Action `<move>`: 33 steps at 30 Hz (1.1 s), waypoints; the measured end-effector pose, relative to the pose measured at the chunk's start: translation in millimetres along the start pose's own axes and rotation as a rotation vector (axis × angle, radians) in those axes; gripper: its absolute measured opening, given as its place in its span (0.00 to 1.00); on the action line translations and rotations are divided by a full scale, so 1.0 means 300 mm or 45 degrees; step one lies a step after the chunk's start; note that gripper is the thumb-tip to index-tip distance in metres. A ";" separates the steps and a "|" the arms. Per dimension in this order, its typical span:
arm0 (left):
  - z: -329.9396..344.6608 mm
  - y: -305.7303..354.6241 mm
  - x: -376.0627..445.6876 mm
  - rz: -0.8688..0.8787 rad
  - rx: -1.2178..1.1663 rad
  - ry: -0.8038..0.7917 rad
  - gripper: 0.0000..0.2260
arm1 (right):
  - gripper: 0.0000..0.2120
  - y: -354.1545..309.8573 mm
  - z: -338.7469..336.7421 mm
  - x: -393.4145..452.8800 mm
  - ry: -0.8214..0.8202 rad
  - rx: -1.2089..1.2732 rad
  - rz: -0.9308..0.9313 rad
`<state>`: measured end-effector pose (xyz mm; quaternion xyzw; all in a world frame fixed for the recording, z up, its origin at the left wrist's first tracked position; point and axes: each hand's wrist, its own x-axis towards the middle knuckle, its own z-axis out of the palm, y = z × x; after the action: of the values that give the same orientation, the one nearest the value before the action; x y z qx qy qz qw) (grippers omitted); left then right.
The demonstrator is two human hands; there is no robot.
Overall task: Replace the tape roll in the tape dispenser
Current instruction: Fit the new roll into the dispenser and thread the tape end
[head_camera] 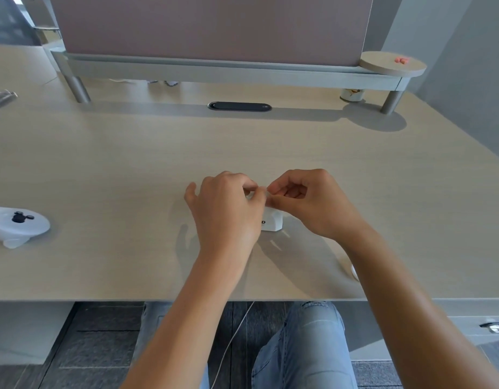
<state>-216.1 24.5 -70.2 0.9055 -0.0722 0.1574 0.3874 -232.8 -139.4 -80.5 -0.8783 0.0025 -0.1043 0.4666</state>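
**Both hands pinch above the dispenser**

The left hand (228,209) and right hand (307,203) meet fingertip to fingertip, each grip pinched on something small — I cannot tell what. Directly under them the white tape dispenser (271,221) stands on the table (130,164), touching the left hand.

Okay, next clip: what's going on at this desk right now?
A person seated at a light wooden desk is working with both hands on a small white tape dispenser that sits on the desk. The left hand covers its left side, and the right hand pinches something small above it, too hidden to identify. A white controller lies untouched at the far left.
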 end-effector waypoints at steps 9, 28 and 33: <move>-0.023 0.027 0.015 -0.026 0.081 0.006 0.05 | 0.06 -0.019 0.017 -0.008 0.046 -0.165 -0.071; -0.042 -0.094 0.032 -0.186 -0.182 0.031 0.07 | 0.05 -0.104 0.066 0.001 0.093 -0.509 -0.053; -0.061 -0.106 0.039 -0.280 -0.363 0.046 0.07 | 0.07 -0.118 0.068 0.005 0.069 -0.579 -0.045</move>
<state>-201.2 59.4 -75.9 0.8409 0.0127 0.1183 0.5279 -230.7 -102.8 -62.4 -0.9576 0.0231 -0.1326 0.2546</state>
